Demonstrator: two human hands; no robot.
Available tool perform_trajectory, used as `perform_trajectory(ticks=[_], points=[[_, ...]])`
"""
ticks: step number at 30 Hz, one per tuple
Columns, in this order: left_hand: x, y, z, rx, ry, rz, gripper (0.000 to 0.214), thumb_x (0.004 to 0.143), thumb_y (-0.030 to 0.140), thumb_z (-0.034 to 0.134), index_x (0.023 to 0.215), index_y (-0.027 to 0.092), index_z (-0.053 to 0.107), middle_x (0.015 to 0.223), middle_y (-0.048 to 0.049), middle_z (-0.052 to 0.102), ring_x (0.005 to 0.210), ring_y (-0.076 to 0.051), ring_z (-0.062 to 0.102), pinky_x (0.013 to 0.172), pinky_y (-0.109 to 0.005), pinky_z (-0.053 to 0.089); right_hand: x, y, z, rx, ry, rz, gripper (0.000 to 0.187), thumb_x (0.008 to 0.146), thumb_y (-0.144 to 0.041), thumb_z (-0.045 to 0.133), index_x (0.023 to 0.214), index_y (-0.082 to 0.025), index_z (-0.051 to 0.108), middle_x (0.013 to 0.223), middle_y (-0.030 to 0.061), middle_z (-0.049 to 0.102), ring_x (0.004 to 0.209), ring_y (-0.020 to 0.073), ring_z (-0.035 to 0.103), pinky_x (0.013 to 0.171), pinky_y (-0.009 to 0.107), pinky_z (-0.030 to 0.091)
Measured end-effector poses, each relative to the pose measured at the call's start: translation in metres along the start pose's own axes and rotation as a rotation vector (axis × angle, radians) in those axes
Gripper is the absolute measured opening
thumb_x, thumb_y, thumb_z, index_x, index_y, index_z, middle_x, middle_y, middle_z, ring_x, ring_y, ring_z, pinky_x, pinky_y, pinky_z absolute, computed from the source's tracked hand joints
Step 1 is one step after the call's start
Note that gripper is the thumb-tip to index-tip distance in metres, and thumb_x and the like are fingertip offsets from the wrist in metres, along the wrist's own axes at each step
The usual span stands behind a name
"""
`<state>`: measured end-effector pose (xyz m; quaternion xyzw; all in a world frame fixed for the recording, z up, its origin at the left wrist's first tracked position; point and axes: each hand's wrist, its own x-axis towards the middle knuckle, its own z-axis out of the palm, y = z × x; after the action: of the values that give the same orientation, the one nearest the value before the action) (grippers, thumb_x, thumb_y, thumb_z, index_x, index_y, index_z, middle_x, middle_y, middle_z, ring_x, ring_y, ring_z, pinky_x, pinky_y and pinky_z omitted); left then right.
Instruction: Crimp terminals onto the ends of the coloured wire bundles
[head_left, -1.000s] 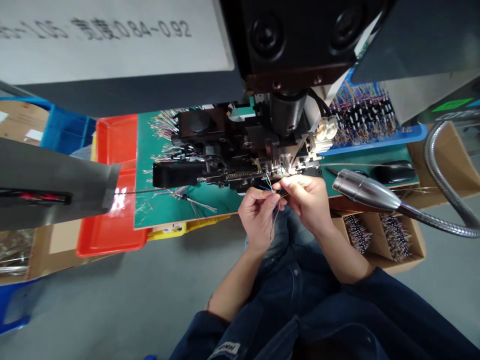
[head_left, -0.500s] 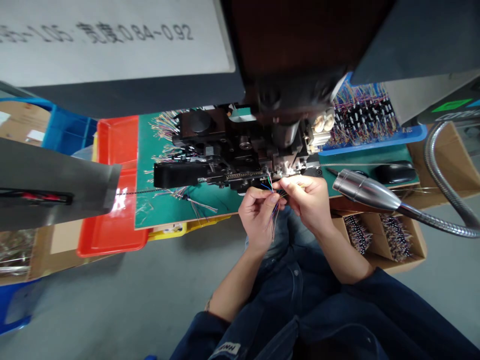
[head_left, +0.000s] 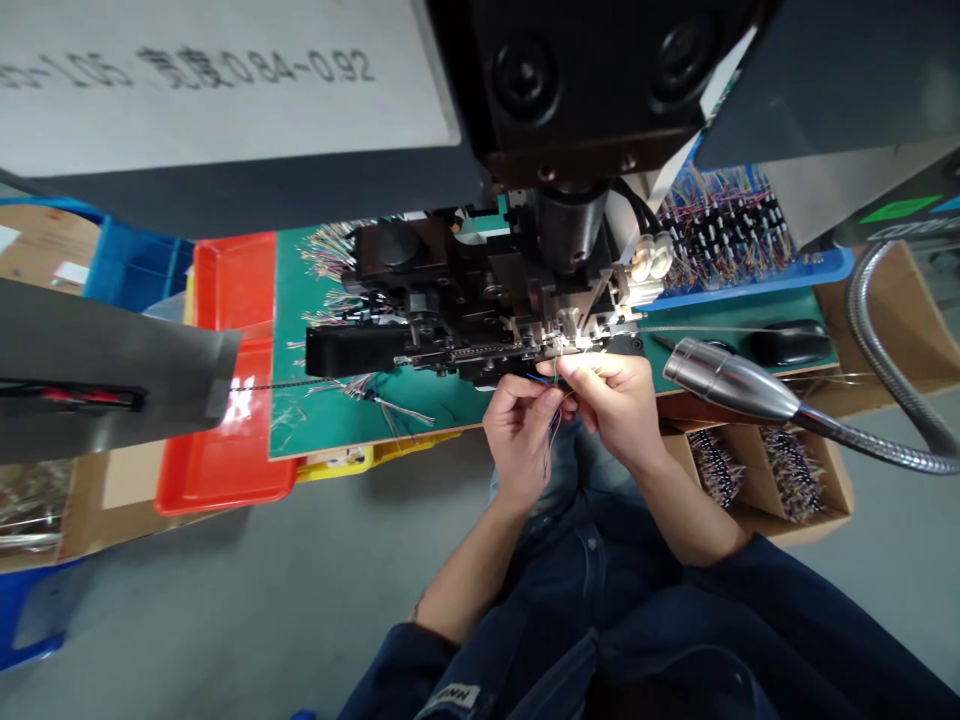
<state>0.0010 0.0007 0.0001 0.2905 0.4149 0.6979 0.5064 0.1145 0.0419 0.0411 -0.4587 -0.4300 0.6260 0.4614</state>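
Pinched between thumb and fingers, a small bunch of thin coloured wires (head_left: pixel 553 432) is in my left hand (head_left: pixel 519 432); its loose ends trail below the palm. My right hand (head_left: pixel 616 402) is beside it, its thumb and forefinger closed on wires of the same bunch. A few wire tips rise from the fingers to the lit working head of a black crimping machine (head_left: pixel 568 330), just beyond my fingertips. Whether the tips touch the metal there is too small to tell. A chain-like terminal strip (head_left: pixel 274 385) runs into the machine from the left.
Bundles of wires (head_left: pixel 386 402) lie on the green mat (head_left: pixel 315 428). Red trays (head_left: pixel 225 486) stand left, a blue tray (head_left: pixel 817 272) of wire assemblies back right. A gooseneck lamp (head_left: pixel 727 378) reaches in at right, above a partitioned carton (head_left: pixel 832 500). A black mouse (head_left: pixel 791 342) sits nearby.
The machine's ram, blurred and lower half a second ago, is now higher, with its bolts in view. My left hand has shifted slightly right, and the wire tips have moved right with it.
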Motion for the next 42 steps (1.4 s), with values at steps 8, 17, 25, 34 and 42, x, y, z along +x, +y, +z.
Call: perform_trajectory(ticks=[8, 17, 25, 34, 42], points=[[0.002, 0.006, 0.005, 0.009, 0.050, 0.039, 0.034, 0.096, 0.046, 0.096, 0.089, 0.023, 0.072, 0.075, 0.0030, 0.073, 0.063, -0.012, 0.073, 0.059, -0.023, 0.064, 0.002, -0.001, 0.001, 0.087, -0.033, 0.055, 0.039, 0.098, -0.061, 0.087, 0.089, -0.024, 0.093, 0.050, -0.0048, 0.057, 0.044, 0.0116, 0.048, 0.046, 0.027, 0.040], [0.004, 0.007, 0.007, -0.013, 0.061, 0.058, 0.031, 0.095, 0.042, 0.098, 0.090, 0.022, 0.074, 0.078, 0.0036, 0.075, 0.063, -0.010, 0.073, 0.060, -0.021, 0.063, 0.003, 0.000, -0.001, 0.050, -0.037, 0.040, 0.042, 0.099, -0.063, 0.086, 0.090, -0.023, 0.092, 0.061, 0.0000, 0.072, 0.044, 0.0111, 0.050, 0.043, 0.027, 0.037], [0.001, 0.004, 0.002, 0.016, 0.001, -0.001, 0.033, 0.099, 0.047, 0.094, 0.092, 0.022, 0.073, 0.075, 0.0029, 0.074, 0.063, -0.013, 0.072, 0.061, -0.025, 0.061, 0.001, -0.015, 0.001, -0.090, -0.051, -0.014, 0.039, 0.096, -0.060, 0.090, 0.097, -0.021, 0.094, 0.054, -0.0034, 0.063, 0.042, 0.0096, 0.045, 0.042, 0.025, 0.038], [0.000, 0.006, 0.002, 0.014, 0.024, -0.028, 0.035, 0.098, 0.047, 0.094, 0.090, 0.022, 0.072, 0.077, 0.0025, 0.078, 0.062, -0.012, 0.074, 0.062, -0.026, 0.064, 0.002, -0.001, 0.000, 0.033, -0.009, 0.038, 0.036, 0.100, -0.058, 0.085, 0.091, -0.023, 0.092, 0.060, 0.0003, 0.069, 0.046, 0.0117, 0.049, 0.042, 0.026, 0.038], [0.000, 0.007, 0.003, 0.039, 0.034, -0.009, 0.033, 0.097, 0.046, 0.095, 0.089, 0.022, 0.074, 0.077, 0.0018, 0.080, 0.062, -0.013, 0.075, 0.061, -0.025, 0.064, 0.002, -0.003, 0.001, 0.064, -0.001, 0.048, 0.036, 0.099, -0.057, 0.086, 0.088, -0.023, 0.092, 0.052, -0.0024, 0.061, 0.043, 0.0115, 0.046, 0.042, 0.026, 0.037]])
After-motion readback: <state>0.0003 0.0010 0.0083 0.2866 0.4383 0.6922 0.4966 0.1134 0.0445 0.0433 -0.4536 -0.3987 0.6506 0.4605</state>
